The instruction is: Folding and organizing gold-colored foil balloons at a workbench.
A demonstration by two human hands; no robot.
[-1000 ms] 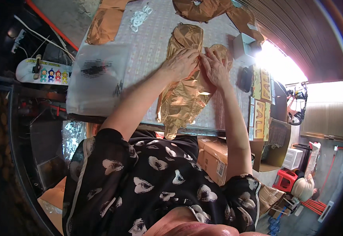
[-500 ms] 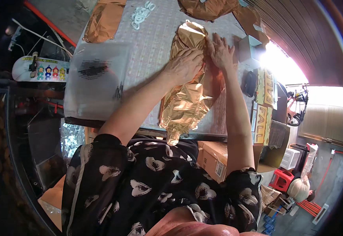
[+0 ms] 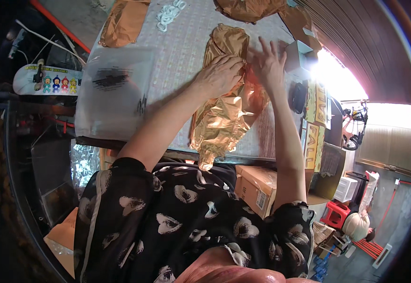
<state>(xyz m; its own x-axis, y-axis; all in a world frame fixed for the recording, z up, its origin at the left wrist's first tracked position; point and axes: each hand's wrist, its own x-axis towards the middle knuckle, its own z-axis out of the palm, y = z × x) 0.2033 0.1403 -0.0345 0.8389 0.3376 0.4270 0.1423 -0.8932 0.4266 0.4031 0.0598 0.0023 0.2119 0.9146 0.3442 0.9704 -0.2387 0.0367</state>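
Observation:
A gold foil balloon, flat and folded lengthwise, lies on the table with its narrow tail pointing toward me. My left hand rests across its upper middle, fingers stretched to the right and lying on the foil. Just right of the balloon is my right hand, its fingers spread and slightly blurred, with nothing seen in them. Whether its thumb touches the foil edge, I cannot tell. Beneath and left of that hand, the balloon's side reflects reddish light.
A clear plastic bag lies at the table's left. Farther back are another flat gold foil piece, white rings and more foil. On the right stand a small open box, a black object and yellow cartons.
My right hand has lifted slightly from the balloon's right edge, its fingers spreading wider. The foil's upper end looks flatter and less bright. My left hand stays in nearly the same place.

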